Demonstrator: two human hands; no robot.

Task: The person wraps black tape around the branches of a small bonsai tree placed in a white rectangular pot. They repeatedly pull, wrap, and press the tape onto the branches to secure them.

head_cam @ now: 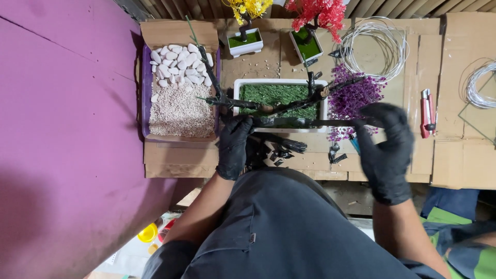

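Both gloved hands, left hand (pixel 233 146) and right hand (pixel 385 150), pinch opposite ends of a dark branch (pixel 305 123) over the white planter (pixel 280 82) of green moss.

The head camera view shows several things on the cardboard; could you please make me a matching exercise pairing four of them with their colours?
Things:
1. pebbles
2. wire coil
3. small tree at top right
4. utility knife

Colours:
A. red blossoms
B. red and silver
C. white
D. silvery grey

Pairs: 1-C, 2-D, 3-A, 4-B
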